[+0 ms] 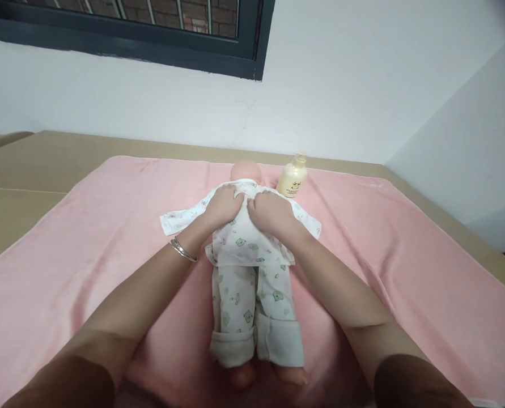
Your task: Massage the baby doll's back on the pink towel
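Doll (pixel 254 255) lies mid-frame beneath my left hand (pixel 225 204) and right hand (pixel 271 211), long axis running from upper centre to bottom centre. Both, equally near, rest on its shirt (pixel 246 241), fingers curled; I can't tell whether they grip cloth. Beyond the right hand, a bottle (pixel 292 178) sits on the blanket (pixel 414 243).

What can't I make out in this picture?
In the head view:
Doll: arms hidden by the sleeves.
Bottle: small print too small to read.
Window: upper part cut off by the top edge.
Left hand and right hand: whether they grip the shirt; curled fingers hide it.
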Available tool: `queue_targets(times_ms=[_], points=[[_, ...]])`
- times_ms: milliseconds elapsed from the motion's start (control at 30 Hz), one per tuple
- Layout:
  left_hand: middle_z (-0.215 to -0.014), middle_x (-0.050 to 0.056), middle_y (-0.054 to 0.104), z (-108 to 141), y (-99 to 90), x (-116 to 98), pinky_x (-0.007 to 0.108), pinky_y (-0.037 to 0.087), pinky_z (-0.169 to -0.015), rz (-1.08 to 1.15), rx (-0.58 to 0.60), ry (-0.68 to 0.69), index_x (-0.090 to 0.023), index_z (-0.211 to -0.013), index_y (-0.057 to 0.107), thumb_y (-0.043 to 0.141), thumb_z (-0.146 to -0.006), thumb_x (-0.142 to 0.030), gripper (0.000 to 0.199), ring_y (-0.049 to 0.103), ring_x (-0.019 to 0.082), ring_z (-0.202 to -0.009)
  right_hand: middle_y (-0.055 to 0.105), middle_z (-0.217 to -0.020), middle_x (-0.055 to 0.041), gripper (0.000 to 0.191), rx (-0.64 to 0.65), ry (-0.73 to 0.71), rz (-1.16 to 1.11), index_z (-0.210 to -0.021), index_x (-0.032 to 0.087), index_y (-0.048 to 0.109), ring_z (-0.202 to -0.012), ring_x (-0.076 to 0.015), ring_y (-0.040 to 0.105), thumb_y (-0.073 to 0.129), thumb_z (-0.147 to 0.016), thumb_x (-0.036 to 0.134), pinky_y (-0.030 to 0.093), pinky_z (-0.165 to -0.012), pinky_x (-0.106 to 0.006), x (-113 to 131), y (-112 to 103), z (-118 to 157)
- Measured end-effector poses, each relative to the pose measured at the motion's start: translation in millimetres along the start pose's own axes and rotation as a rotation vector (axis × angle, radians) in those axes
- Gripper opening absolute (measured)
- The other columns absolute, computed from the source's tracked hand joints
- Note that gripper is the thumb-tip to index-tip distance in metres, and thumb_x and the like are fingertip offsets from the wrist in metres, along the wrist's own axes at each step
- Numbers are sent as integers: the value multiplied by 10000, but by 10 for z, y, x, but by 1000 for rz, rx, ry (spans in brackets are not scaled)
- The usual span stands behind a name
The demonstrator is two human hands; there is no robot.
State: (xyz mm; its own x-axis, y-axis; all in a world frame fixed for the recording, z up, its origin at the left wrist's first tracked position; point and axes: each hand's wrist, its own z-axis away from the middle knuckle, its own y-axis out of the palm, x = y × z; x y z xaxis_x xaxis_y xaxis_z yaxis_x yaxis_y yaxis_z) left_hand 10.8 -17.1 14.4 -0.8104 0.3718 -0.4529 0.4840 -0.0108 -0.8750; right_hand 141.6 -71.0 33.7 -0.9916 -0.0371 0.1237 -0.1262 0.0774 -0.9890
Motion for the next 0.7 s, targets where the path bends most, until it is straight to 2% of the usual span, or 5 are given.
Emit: queue_targets(times_ms=[133,267,467,600,700], points=[[-1209,255,669,145,73,-154,419,457,-1055,-208,-18,19,-2,-1141,653,323,-970,-211,427,620,321,-1184,668,-1270,-218,598,34,13,-120,-1149,100,690,-1177,-334,623,242,-1036,481,477,-958,-415,-169,63,-235],[-1215,262,658,244,128,-261,416,405,-1119,-299,-37,103,11,-1134,654,381,-919,-115,370,585,326,-1240,598,-1391,-233,569,-21,-49,-151,-1268,46,619,-1321,-310,536,262,-1043,427,386,-1115,-401,-242,187,-365],[-1229,179,679,4,163,24,423,457,-1087,83,-135,49,-92,-1132,659,373,-939,-226,371,611,280,-1174,454,-1523,-271,560,-85,-24,-85,-1469,-27,415,-1437,-351,411,270,-1019,273,301,-1198,-489,-62,280,-203],[-1216,115,708,-69,224,152,406,470,-1095,259,-253,39,-150,-1090,690,398,-910,-218,349,631,249,-1163,481,-1492,-272,548,-93,-97,-140,-1447,-23,453,-1401,-361,454,309,-974,213,371,-1161,-472,-50,175,-151],[-1280,107,698,-36,190,128,392,455,-1127,327,-291,-11,-153,-1171,683,430,-909,-240,375,623,243,-1216,374,-1583,-252,561,-220,-80,-183,-1470,17,440,-1464,-372,373,356,-952,216,347,-1182,-498,-84,114,-162]])
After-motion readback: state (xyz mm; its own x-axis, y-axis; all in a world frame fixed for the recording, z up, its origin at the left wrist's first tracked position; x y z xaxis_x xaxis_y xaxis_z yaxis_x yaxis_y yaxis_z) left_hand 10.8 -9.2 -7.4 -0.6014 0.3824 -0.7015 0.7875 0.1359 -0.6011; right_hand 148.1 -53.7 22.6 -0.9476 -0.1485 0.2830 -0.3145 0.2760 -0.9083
